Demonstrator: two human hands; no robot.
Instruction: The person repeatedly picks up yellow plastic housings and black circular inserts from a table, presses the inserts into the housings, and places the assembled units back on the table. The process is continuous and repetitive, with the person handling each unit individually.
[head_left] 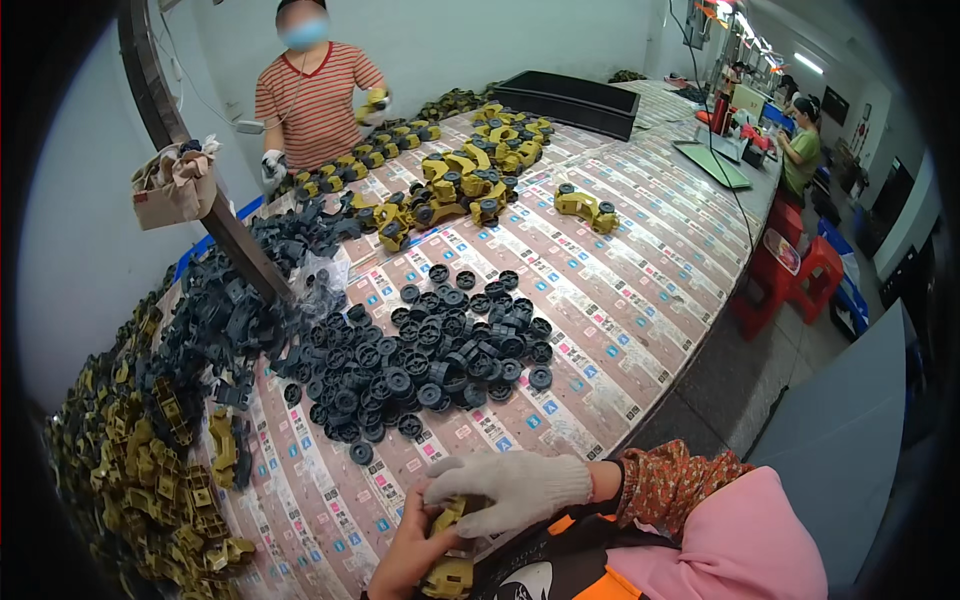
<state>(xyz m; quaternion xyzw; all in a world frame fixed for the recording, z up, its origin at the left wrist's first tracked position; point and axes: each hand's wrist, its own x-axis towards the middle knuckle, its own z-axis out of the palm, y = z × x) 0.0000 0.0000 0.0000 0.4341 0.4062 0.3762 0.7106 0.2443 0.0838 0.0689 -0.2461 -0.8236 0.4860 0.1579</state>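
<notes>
At the table's near edge, my bare left hand (408, 548) grips a yellow plastic toy vehicle body (449, 577) from the side. My right hand (520, 490), in a white knitted glove, is closed over the top of the same piece. The fingers of both hands hide much of it, so I cannot tell whether a wheel is on it. Just beyond my hands lies a heap of black toy wheels (400, 375). Yellow vehicle bodies without wheels (150, 480) are piled to the left.
Dark plastic parts (225, 310) are heaped behind a post (215, 190). Yellow vehicles with wheels (465, 175) lie farther back, near a black tray (570, 100). Across the table stands a person in a striped shirt (315, 105). Red stools (815, 275) are at the right.
</notes>
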